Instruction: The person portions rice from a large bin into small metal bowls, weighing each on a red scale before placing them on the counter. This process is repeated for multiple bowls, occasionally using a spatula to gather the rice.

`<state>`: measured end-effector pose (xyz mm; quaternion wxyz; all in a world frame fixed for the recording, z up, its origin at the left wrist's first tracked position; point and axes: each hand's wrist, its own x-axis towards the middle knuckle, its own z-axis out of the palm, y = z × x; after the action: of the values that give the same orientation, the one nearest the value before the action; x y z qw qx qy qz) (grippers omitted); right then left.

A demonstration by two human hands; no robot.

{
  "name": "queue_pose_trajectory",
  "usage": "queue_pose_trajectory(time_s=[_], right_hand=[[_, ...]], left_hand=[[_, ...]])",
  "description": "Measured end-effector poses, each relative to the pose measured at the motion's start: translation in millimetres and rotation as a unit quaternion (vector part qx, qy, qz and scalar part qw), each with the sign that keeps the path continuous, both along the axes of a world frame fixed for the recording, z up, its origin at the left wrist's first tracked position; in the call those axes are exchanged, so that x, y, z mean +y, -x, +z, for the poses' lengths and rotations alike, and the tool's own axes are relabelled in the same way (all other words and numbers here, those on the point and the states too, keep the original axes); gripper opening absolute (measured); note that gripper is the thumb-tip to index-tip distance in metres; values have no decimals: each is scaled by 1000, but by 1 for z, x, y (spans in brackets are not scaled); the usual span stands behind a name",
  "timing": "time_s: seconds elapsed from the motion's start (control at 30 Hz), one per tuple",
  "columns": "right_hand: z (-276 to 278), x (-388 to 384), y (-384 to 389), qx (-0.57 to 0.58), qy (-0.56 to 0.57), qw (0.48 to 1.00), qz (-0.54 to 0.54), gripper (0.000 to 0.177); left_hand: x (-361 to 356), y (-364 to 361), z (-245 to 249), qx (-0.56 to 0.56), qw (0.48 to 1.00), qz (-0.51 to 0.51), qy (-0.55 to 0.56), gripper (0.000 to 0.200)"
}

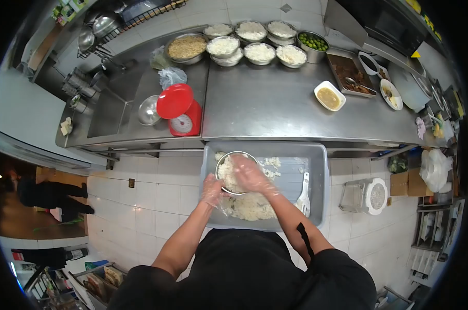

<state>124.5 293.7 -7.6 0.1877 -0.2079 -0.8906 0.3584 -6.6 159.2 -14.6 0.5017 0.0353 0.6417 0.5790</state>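
Note:
A round metal bowl [237, 191] with white rice [227, 170] in it is over the left part of a grey plastic tub [323, 186]. My left hand [212, 190], in a clear glove, grips the bowl's left rim. Over the bowl, my right hand [249, 173], also gloved, rests on the rice with its fingers spread. More rice [249, 207] lies on the tub floor, nearest me, with a few clumps at the back. A white slotted paddle [305, 194] leans at the tub's right side.
Behind the tub runs a steel counter [265, 113] with a red scale [185, 116], several rice bowls [260, 52], a soup bowl [329, 97] and a meat tray [348, 75]. A white stool [372, 196] stands right. A person [53, 195] is at far left.

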Motion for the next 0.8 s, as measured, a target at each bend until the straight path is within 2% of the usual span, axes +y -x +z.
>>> queue_pose_trajectory(time_s=[0.03, 0.1, 0.17, 0.23, 0.27, 0.3, 0.37, 0.43, 0.5, 0.6, 0.67, 0.8], right_hand=[[9, 10, -5, 70, 133, 989, 0, 50], [35, 27, -25, 157, 250, 949, -107, 57], [-16, 50, -41, 174, 315, 915, -181, 54], [-124, 66, -65, -36, 228, 969, -93, 45], [-182, 70, -76, -141, 148, 979, -19, 44], [-221, 61, -85, -270, 23, 959, 85, 48], [-240, 5, -117, -318, 121, 940, -20, 43], [-244, -25, -145, -310, 179, 933, 42, 44], [-242, -41, -147, -405, 129, 902, 76, 44], [-211, -63, -143, -430, 105, 895, 50, 34], [-203, -63, -144, -430, 121, 893, 51, 30], [-189, -55, -142, -442, 130, 885, 62, 24]], left_hand=[[1, 4, 20, 1, 1000, 20, -15, 34], [0, 20, 58, 14, 998, 52, -29, 34], [6, 46, 90, 46, 992, 93, -72, 33], [17, 79, 113, 109, 975, 119, -155, 35], [24, 91, 131, 138, 967, 137, -165, 36], [33, 104, 148, 166, 958, 154, -176, 36], [51, 149, 149, 181, 953, 140, -201, 38], [66, 183, 150, 146, 958, 155, -193, 39], [72, 203, 151, 114, 961, 170, -186, 40], [77, 219, 149, 113, 961, 208, -141, 39], [76, 226, 146, 67, 961, 235, -128, 37], [73, 232, 140, 65, 969, 218, -98, 36]])
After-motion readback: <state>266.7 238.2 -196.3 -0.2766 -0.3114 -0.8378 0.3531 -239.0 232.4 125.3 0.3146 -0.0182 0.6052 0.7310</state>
